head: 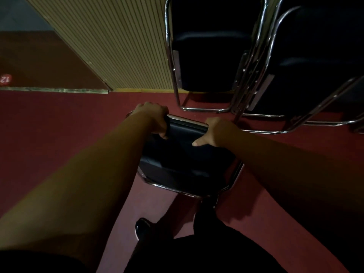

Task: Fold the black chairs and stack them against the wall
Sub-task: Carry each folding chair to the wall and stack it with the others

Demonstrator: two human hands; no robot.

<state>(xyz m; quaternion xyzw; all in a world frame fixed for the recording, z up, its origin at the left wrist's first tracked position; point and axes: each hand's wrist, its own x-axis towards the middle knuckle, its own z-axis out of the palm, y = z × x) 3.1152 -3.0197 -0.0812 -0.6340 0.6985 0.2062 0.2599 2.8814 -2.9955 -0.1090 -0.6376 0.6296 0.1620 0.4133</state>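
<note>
Head cam: your left grip (155, 120) is wrapped round the chrome top rail of the black chair (183, 160) at its left corner, and your right grip (217, 133) is curled over the rail's right end, thumb lying on the padding. That chair's on the red carpet (59, 125), near the folded chairs (212, 62) standing at the ribbed wall (118, 46).

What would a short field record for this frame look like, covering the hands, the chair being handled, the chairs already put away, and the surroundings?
held chair: black pad, chrome frame, in front of the person; fold state unclear
left hand: grips the held chair's top rail
right hand: grips the same rail, thumb on the black pad
stacked chairs: at least two, black, upright at the slatted wall
floor: red carpet
</note>
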